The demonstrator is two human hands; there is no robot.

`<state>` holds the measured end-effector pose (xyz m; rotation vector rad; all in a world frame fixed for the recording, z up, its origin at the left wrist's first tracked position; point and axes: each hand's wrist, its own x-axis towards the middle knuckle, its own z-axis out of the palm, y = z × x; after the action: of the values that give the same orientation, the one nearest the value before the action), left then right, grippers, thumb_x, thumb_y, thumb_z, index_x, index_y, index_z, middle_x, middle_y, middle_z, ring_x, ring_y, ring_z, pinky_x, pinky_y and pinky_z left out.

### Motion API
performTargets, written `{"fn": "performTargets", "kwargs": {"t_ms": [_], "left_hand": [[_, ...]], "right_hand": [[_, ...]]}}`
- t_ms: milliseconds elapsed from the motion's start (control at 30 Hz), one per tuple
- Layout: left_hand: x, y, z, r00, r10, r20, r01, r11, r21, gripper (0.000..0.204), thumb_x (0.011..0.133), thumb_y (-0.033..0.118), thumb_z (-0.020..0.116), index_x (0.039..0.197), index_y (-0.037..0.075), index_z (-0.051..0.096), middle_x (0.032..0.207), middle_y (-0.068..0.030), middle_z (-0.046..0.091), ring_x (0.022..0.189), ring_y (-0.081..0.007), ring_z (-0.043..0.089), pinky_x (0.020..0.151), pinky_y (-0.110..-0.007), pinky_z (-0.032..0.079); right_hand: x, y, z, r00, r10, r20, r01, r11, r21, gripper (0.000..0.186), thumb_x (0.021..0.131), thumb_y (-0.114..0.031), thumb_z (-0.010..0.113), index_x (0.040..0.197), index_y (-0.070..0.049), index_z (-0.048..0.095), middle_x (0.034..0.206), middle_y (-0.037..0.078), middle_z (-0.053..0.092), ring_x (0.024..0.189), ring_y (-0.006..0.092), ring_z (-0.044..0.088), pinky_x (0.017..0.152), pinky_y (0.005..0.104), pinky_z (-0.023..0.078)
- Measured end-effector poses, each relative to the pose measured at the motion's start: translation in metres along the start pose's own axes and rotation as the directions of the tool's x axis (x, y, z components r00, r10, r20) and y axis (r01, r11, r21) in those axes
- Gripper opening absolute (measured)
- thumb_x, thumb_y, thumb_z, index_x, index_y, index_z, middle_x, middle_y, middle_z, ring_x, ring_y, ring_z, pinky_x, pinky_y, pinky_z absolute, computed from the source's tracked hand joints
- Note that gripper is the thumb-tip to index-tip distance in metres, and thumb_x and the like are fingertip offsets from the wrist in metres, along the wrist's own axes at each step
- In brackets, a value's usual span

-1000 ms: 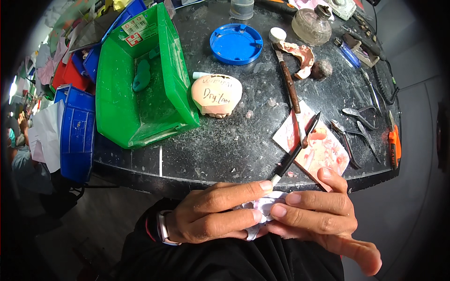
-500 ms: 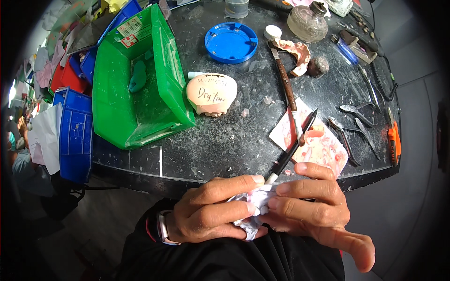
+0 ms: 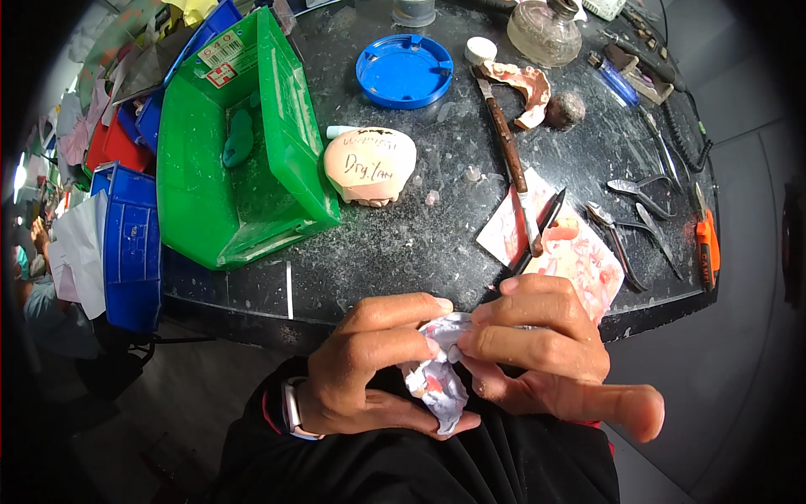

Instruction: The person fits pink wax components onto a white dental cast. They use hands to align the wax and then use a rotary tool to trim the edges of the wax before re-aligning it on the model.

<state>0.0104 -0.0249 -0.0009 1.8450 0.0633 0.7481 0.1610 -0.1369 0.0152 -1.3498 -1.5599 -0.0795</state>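
Note:
Between my two hands, just below the table's front edge, is a crumpled pale lavender-white piece, putty-like, with pink patches (image 3: 440, 388). My left hand (image 3: 369, 361) holds it from the left, thumb underneath and fingertips on its upper edge. The fingertips of my right hand (image 3: 541, 349) press on its upper right side, while one digit sticks out to the right. Fingers hide part of the piece. Just beyond my right hand, a black pen (image 3: 550, 214) and a wooden-handled wax knife (image 3: 506, 143) lie across a pink-stained white sheet (image 3: 592, 270).
A green bin (image 3: 298, 134) stands at left, with a pale dental cast (image 3: 369, 165) beside it. Farther back are a blue lid (image 3: 403, 71), a pink horseshoe-shaped piece (image 3: 531, 88) and a glass burner (image 3: 546, 38). At right lie pliers (image 3: 614, 244) and an orange cutter (image 3: 707, 244).
The lavender-white piece is turned so more of its inner face and pink patches show. My left fingers and thumb are wider apart. My right hand has shifted slightly left and up, covering the pen's near end.

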Motion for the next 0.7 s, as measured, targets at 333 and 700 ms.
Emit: {"fn": "performTargets", "kwargs": {"t_ms": [333, 700], "left_hand": [[0.007, 0.001, 0.000, 0.993, -0.113, 0.032, 0.114, 0.992, -0.049, 0.081, 0.042, 0.028, 0.094, 0.102, 0.005, 0.044, 0.099, -0.0157, 0.053, 0.088, -0.0236, 0.056, 0.072, -0.033, 0.049], [0.013, 0.001, -0.003, 0.977, -0.194, 0.088, 0.200, 0.977, -0.075, 0.080, 0.041, 0.026, 0.093, 0.100, 0.005, 0.043, 0.098, -0.0128, 0.047, 0.087, -0.0205, 0.053, 0.062, -0.027, 0.047]], "right_hand": [[0.000, 0.005, 0.008, 0.998, 0.018, -0.061, -0.004, 0.976, 0.218, 0.073, 0.067, 0.006, 0.070, 0.113, -0.014, 0.016, 0.078, 0.017, 0.063, 0.067, 0.0284, 0.061, 0.061, 0.0384, 0.049], [0.012, 0.017, 0.002, 0.967, -0.031, 0.254, -0.018, 0.982, 0.190, 0.120, 0.067, 0.007, 0.068, 0.137, -0.017, -0.026, 0.077, 0.021, 0.062, 0.063, 0.0275, 0.062, 0.058, 0.0357, 0.050]]}}
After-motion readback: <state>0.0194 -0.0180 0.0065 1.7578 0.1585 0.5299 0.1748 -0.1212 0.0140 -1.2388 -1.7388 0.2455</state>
